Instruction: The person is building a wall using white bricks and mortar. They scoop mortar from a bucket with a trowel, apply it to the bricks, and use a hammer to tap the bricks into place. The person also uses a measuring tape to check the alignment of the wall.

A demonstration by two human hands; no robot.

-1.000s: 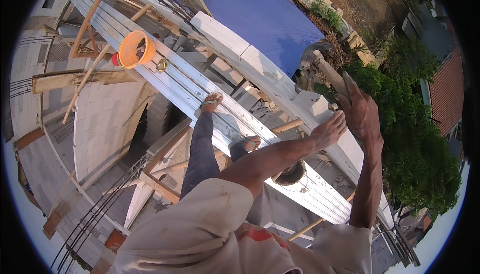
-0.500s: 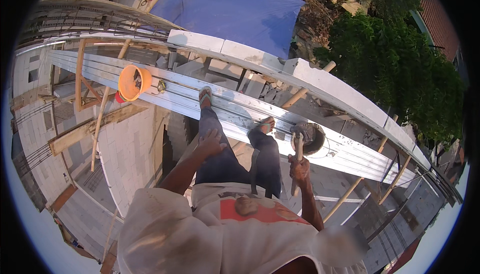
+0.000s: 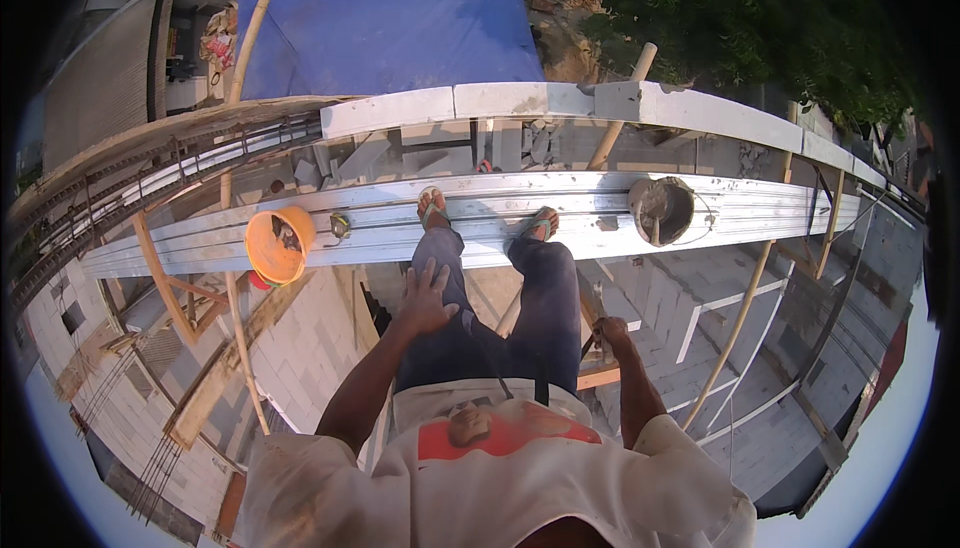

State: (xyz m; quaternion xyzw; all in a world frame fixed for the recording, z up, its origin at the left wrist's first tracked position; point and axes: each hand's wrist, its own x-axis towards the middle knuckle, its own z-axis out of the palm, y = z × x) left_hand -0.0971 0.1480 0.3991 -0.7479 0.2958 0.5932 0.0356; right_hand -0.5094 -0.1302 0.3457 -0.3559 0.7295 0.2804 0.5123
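The person stands on a long aluminium plank [image 3: 400,223] that runs across the middle of the frame, both feet in sandals [image 3: 432,206] planted on it. The left hand [image 3: 428,298] lies flat with its fingers spread on the left thigh, holding nothing. The right hand [image 3: 610,333], at centre right beside the right leg, is closed around the handle of a hammer [image 3: 597,313], whose head points up toward the plank.

On the plank, left of the feet, an orange bucket [image 3: 279,245] hangs over the near edge, with a small metal fitting [image 3: 340,226] just beside it. To the right of the feet sits a grey mortar bucket [image 3: 661,210] with a tool handle poking out of it. Beyond the plank, a row of pale concrete blocks [image 3: 560,103] forms the top of a wall, and a blue tarpaulin [image 3: 390,18] spreads in the upper middle of the frame. Bamboo poles [image 3: 735,333] and timber braces [image 3: 165,278] cross the space below the plank on both sides, above block walls far beneath. Green trees [image 3: 740,18] fill the upper right.
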